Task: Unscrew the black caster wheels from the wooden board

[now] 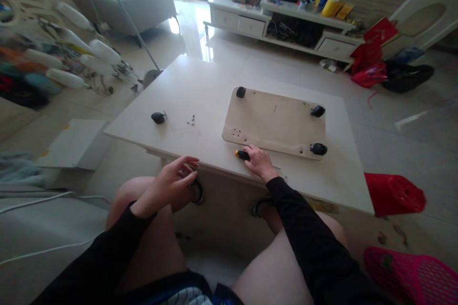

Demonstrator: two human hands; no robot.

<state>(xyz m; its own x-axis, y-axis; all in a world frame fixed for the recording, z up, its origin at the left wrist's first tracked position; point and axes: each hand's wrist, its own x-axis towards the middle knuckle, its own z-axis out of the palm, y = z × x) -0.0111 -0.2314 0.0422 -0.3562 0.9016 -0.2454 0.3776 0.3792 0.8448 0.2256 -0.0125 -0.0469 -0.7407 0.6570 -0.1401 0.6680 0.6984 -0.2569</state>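
A beige board (pixel 275 121) lies on the white table (pixel 200 90) with three black caster wheels at its corners, one of them at the near right (pixel 318 148). My right hand (pixel 259 162) rests at the board's near edge, fingers closed round a screwdriver (pixel 242 154) with a black and yellow handle. My left hand (pixel 175 181) hovers at the table's front edge above my knee, fingers spread and holding nothing. A loose black caster (pixel 158 117) sits on the table to the left, and several small screws (pixel 191 120) lie beside it.
A red plastic bag (pixel 393 194) sits at the table's right end and a pink mesh item (pixel 415 274) lies lower right. A white box (pixel 73 143) is on the floor at left. A TV cabinet (pixel 286 24) stands behind.
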